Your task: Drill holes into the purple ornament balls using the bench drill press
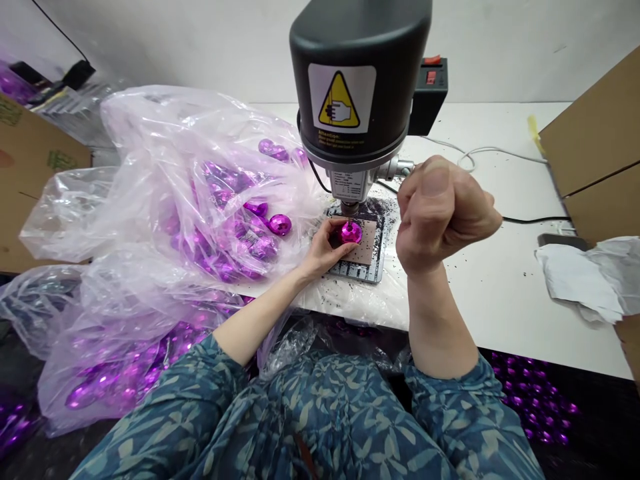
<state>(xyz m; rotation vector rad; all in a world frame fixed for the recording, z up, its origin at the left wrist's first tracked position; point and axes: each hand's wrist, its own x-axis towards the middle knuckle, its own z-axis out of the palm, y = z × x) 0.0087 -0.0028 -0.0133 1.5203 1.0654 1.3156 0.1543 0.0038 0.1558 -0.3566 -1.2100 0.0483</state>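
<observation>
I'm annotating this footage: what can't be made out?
Head view throughout:
Anything inside the right hand: the closed fist hides it.
Underside of the shiny purple faceted ball the left hand holds: turned away.
Number of purple balls inside the translucent pink plastic bag: folds and glare.
Fine print on the pale rectangular machine label: too small.
Top of the black rounded machine housing: cut by upper edge.

So the white worktable (495, 287) looks pushed right up against a plain off-white wall (500, 53), with one little scuff mark (559, 49) above the table's back right. Brown cardboard boxes (595, 127) crowd the table's right end, and there's a cardboard carton (40, 180) past its left end. Light's pretty bright and even across the top, but below the table's front edge it's super dark, can't really make out the floor.
</observation>
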